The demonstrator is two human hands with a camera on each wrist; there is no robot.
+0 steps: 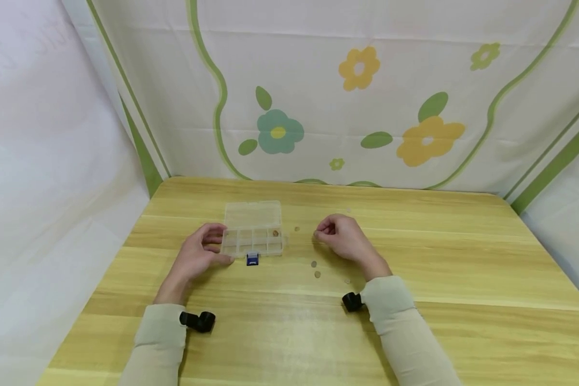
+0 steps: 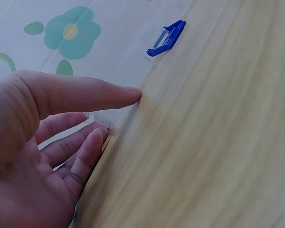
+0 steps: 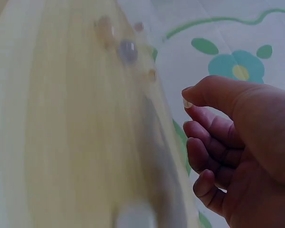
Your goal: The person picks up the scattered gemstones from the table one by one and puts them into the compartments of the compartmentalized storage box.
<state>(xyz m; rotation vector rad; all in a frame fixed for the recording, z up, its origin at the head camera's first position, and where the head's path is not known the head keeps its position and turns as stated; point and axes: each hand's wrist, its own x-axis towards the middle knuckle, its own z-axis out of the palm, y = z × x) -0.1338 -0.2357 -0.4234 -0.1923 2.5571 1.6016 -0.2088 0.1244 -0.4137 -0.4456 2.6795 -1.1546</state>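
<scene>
A clear plastic compartment box (image 1: 245, 255) lies with its lid (image 1: 252, 214) folded back; a blue latch (image 1: 253, 259) hangs at its front. One brown bead (image 1: 275, 234) sits in a rear right compartment. My left hand (image 1: 199, 256) holds the box's left end, thumb along the front edge, fingers at the side. To the right of the box, my right hand (image 1: 346, 237) is raised over the table, thumb and index finger pinching a small pale bead (image 3: 186, 103), mostly hidden by the fingertips. Its other fingers are curled loosely.
Loose beads lie on the wooden table (image 1: 280, 332): a brown one (image 1: 297, 229) beside the box, a greyish one (image 1: 313, 264) and a brownish one (image 1: 317, 274) in front, and a clear one (image 1: 347, 281) near the right wrist. A flowered curtain (image 1: 313, 96) hangs behind.
</scene>
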